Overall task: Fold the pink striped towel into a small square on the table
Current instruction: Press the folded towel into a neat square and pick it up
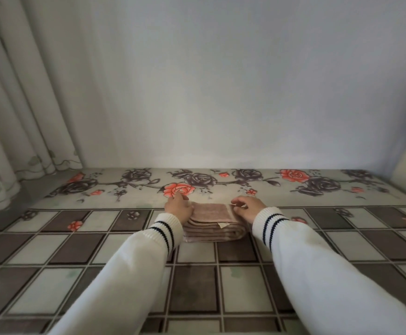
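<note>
Between your two hands at 12 o'clock sits the pink striped towel [212,220], already a compact stack, long axis 9-to-3. Your left hand [179,208] rests loosely on its left end and your right hand [246,206] pinches the top layer's right edge, both equally near. Checkered floral tablecloth [76,247], blank wall [221,81] behind.

The left hand [179,207] hides the towel's [211,220] left edge; both forearms run off-frame
</note>
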Demonstrator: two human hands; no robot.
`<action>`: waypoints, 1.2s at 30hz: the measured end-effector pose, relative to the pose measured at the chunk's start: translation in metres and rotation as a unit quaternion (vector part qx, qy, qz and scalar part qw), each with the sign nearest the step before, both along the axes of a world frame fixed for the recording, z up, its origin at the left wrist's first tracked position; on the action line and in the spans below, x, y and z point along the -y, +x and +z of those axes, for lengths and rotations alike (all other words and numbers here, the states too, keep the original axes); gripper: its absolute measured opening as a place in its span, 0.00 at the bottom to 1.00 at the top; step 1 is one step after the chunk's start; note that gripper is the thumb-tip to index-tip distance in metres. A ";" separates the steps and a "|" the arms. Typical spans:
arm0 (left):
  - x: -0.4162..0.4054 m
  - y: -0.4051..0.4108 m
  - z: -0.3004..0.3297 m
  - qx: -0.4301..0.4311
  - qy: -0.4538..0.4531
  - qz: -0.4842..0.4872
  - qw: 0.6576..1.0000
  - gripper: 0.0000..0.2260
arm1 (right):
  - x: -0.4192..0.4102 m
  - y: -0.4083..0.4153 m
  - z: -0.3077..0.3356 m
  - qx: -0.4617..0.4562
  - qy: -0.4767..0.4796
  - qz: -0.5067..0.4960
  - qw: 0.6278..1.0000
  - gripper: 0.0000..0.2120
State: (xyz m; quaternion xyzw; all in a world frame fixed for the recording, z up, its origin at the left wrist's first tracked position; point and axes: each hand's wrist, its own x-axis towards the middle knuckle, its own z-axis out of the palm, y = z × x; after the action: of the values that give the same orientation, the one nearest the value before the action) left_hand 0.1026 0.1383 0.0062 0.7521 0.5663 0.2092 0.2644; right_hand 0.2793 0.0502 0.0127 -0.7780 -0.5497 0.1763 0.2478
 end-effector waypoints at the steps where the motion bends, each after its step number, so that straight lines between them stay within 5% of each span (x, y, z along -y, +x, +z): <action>1: 0.000 0.002 0.001 0.015 0.008 -0.004 1.000 0.18 | -0.002 -0.001 0.001 0.003 -0.011 -0.002 1.000 0.17; 7: 0.002 0.006 0.002 0.070 0.033 -0.023 0.997 0.16 | -0.013 -0.003 0.000 0.005 -0.090 -0.025 0.996 0.21; 11: 0.000 0.006 -0.002 0.026 0.038 -0.025 0.999 0.14 | -0.018 -0.002 -0.005 -0.020 -0.105 -0.050 0.993 0.22; 21: 0.005 0.010 -0.003 -0.048 0.050 -0.005 0.998 0.13 | -0.017 0.012 -0.011 -0.080 -0.086 -0.066 0.991 0.21; 28: 0.004 0.006 0.004 -0.023 -0.005 -0.017 1.000 0.15 | -0.011 0.014 -0.010 -0.107 -0.053 -0.068 0.991 0.21; 32: 0.009 0.002 0.010 -0.011 -0.025 -0.022 0.999 0.17 | 0.000 0.011 -0.007 -0.146 -0.084 -0.009 0.986 0.31; 36: 0.011 -0.001 0.013 -0.029 -0.028 -0.014 0.999 0.20 | 0.011 0.009 -0.005 -0.076 -0.145 0.056 0.985 0.47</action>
State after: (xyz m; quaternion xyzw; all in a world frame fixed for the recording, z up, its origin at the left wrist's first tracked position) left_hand 0.1021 0.1272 0.0189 0.7579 0.5691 0.1675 0.2713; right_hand 0.2879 0.0393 0.0078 -0.7582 -0.5405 0.3262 0.1633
